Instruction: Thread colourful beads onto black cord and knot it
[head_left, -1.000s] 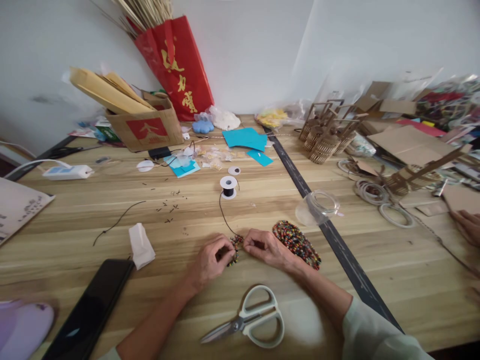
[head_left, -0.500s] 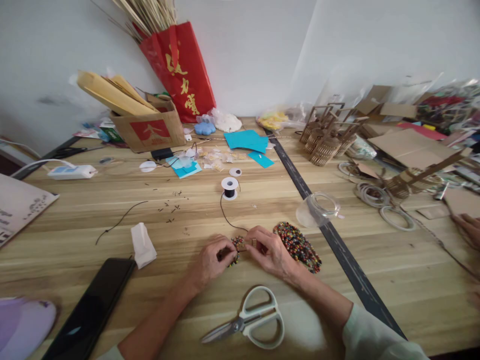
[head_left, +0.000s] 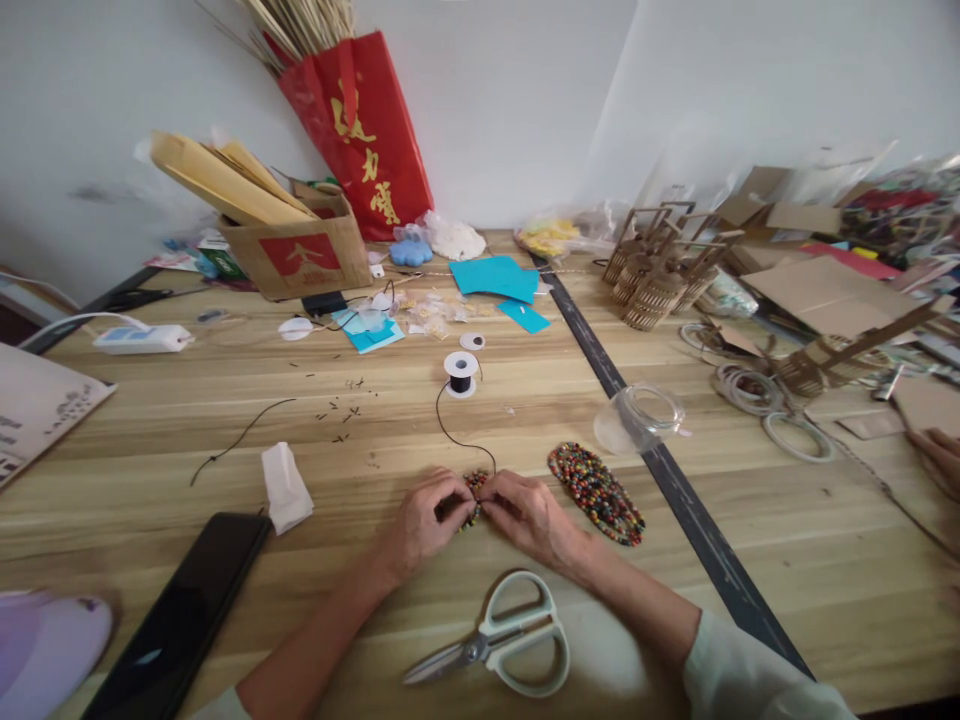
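My left hand (head_left: 429, 522) is closed in a pinch on a small strand of multicoloured beads (head_left: 474, 486). Close against it, my right hand (head_left: 531, 516) pinches too, its fingertips meeting the strand's near side. A thin black cord (head_left: 459, 438) runs from a white spool (head_left: 460, 374) down to the right fingertips. Exactly which bit the right fingers grip is hidden. To the right lies a coiled heap of beaded strands (head_left: 596, 492). Scissors with pale handles (head_left: 525, 634) rest on the table below my hands.
A phone (head_left: 184, 610) and a folded white paper (head_left: 286, 488) lie left. Clear plastic rings (head_left: 649, 412) and small bamboo baskets (head_left: 651, 270) are on the right, where another person's hand (head_left: 937, 455) shows at the edge. Blue cards (head_left: 495, 278) and a cardboard box (head_left: 296, 255) stand behind.
My right hand has shifted left, bringing its fingertips against the bead strand beside my left fingers. The black cord now bends differently near the beads. My left hand has hardly moved.
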